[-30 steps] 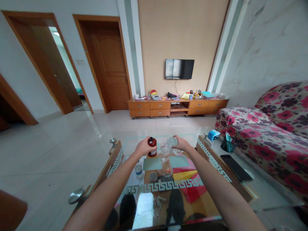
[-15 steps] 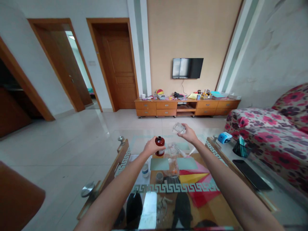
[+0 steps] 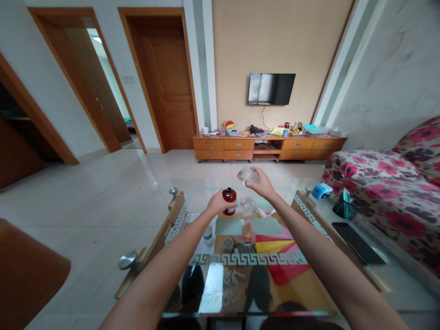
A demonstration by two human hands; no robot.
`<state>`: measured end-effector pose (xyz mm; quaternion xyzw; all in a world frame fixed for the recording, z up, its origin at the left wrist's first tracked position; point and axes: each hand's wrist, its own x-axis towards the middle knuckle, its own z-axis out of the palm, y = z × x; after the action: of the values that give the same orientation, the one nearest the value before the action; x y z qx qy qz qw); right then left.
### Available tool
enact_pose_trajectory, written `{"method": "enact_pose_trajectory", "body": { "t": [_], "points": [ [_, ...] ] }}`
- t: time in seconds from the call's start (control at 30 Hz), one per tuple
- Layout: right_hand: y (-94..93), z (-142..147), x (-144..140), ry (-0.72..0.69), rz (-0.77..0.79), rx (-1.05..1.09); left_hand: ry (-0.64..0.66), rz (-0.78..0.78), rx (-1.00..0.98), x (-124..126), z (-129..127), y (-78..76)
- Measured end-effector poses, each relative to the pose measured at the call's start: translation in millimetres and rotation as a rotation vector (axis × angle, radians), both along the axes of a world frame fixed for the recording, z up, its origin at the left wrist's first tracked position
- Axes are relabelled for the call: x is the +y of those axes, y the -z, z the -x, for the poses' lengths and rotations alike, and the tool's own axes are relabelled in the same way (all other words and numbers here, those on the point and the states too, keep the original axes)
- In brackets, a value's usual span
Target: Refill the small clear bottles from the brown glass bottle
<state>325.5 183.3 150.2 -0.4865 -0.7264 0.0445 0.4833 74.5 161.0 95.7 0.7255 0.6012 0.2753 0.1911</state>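
The left hand (image 3: 217,202) has its grip closed around a brown bottle (image 3: 229,200) standing toward the far end of the glass tabletop (image 3: 311,293). The right hand (image 3: 261,182) pinches a clear glass cup (image 3: 246,174) above it, tilted. This looks like pouring into the bottle; the cup's lip must meet the narrow neck.

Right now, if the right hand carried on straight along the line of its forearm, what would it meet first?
Probably nothing close. The right hand, holding a small clear container above the glass table, points away over the table's far edge; beyond lies bare floor, then the TV cabinet. Depth is hard to judge.
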Motion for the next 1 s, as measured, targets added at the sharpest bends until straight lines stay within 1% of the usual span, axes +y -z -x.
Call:
{"method": "enact_pose_trajectory", "body": {
  "t": [0.1,0.23,0.37,0.53,0.67,0.83,1.0],
  "points": [
    [3.2,1,-3,-0.016,-0.019,-0.074,-0.016,0.001,0.008,-1,0,2.1],
    [9.1,1,-8,-0.038,0.015,-0.167,-0.041,-0.006,0.037,-3,-2,3.5],
    [13.0,0,-13,-0.059,0.010,-0.240,-0.060,-0.032,0.149,-1,-9,0.7],
    [15.4,-5,-18,-0.051,0.020,-0.361,-0.029,-0.049,0.241,3,-21,-4.1],
    [17.7,-9,-21,-0.031,0.025,-0.420,-0.033,-0.046,0.255,4,-28,-5.3],
    [18.1,-14,-24,-0.040,0.018,-0.466,-0.034,-0.016,0.239,4,-33,-6.9],
    [17.0,-16,-28,-0.039,0.025,-0.490,-0.050,-0.013,0.269,3,-37,-9.1]
  ]
}}
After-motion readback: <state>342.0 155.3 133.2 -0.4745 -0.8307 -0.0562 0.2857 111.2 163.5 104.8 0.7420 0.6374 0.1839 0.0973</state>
